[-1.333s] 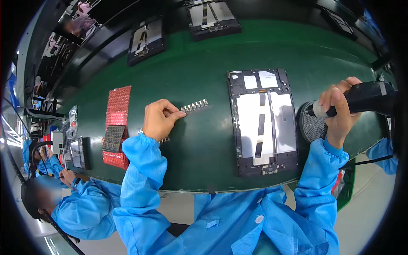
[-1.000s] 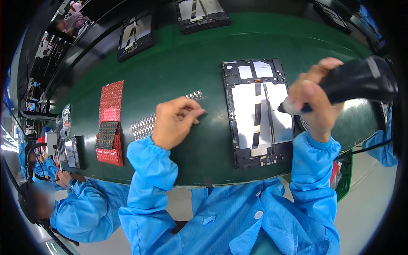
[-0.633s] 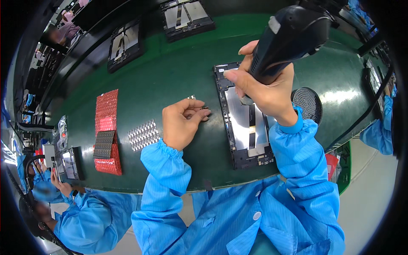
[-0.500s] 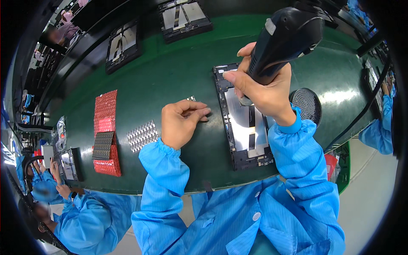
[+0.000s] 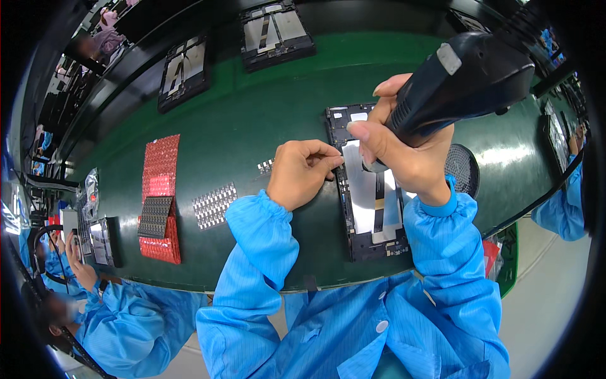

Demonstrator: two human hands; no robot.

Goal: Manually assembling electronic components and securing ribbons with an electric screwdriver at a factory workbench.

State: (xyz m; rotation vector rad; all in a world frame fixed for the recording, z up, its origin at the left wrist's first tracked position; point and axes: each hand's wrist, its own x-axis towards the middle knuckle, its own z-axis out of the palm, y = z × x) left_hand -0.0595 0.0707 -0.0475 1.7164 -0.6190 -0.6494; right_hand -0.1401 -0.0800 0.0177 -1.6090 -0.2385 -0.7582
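**Screwdriver over an open tablet on the green belt**

Head view: In the centre of the frame the right hand (image 5: 407, 161) is wrapped tight around a black power screwdriver (image 5: 464, 79), whose body slants toward the upper right while its tip points down at the open tablet (image 5: 369, 202). The tablet lies face down just right of centre, its metal inner plates showing, on the green belt (image 5: 252, 120). The left hand (image 5: 302, 174) sits just left of the tablet with thumb and forefinger pinched together at the tablet's left edge; whether anything is between the fingertips is too small to tell. Just left of that hand lies a small strip of metal parts (image 5: 266, 166), and further left a larger sheet of the same parts (image 5: 214, 205). At the left of the frame a red mat (image 5: 161, 170) carries a dark tray (image 5: 155, 216). A round black mesh disc (image 5: 462, 169) shows behind the right wrist. Two more open tablets (image 5: 276, 28) rest along the upper edge. In the lower left corner another person in blue (image 5: 120, 322) works.
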